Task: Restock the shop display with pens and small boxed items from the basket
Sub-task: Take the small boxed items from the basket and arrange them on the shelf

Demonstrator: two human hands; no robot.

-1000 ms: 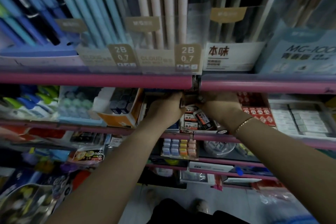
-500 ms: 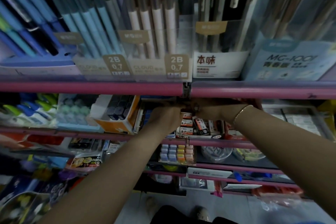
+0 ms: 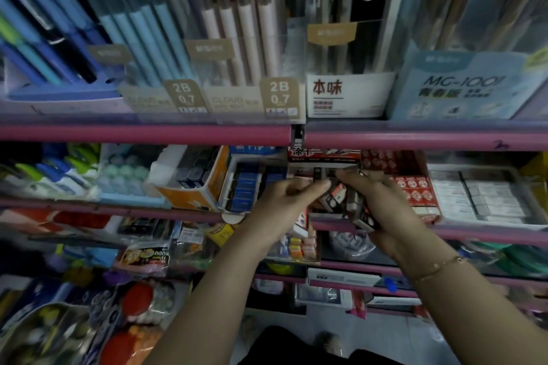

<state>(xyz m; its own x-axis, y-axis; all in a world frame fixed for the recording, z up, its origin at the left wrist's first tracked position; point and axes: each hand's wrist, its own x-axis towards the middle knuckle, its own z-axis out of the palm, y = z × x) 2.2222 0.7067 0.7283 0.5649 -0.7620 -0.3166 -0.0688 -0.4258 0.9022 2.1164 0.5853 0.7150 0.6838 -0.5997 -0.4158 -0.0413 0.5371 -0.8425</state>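
- We see two bare forearms reaching up from the bottom edge toward a crowded stationery shelf with pink rails.
- Our left hand (image 3: 284, 201) has its fingers curled, its fingertips (image 3: 321, 185) pinching the edge of a small boxed item (image 3: 335, 197) that sits between both hands.
- Our right hand (image 3: 382, 204) curls round a cluster of small red, white and black boxes (image 3: 360, 212), gripping several at once; a thin gold bracelet (image 3: 439, 268) circles that wrist.
- Just behind the fingertips stands an open display carton (image 3: 324, 157) with a red and white printed top, into which the boxes point.
- To the left of our left hand sits a carton of dark blue boxes (image 3: 246, 187), and further left an orange carton (image 3: 192, 187).
- To the right of our right hand lies a tray of red-and-white patterned boxes (image 3: 412, 187), then a tray of white boxes (image 3: 480, 195).
- Above the hands runs a pink shelf rail (image 3: 148, 132), and over it stand clear holders of pale blue pencils (image 3: 148, 24) and cream-and-brown pencils (image 3: 237, 9), labelled "2B 0.7".
- Below the hands we make out a small rack of pastel erasers (image 3: 299, 246); the lower shelves are too blurred to name.
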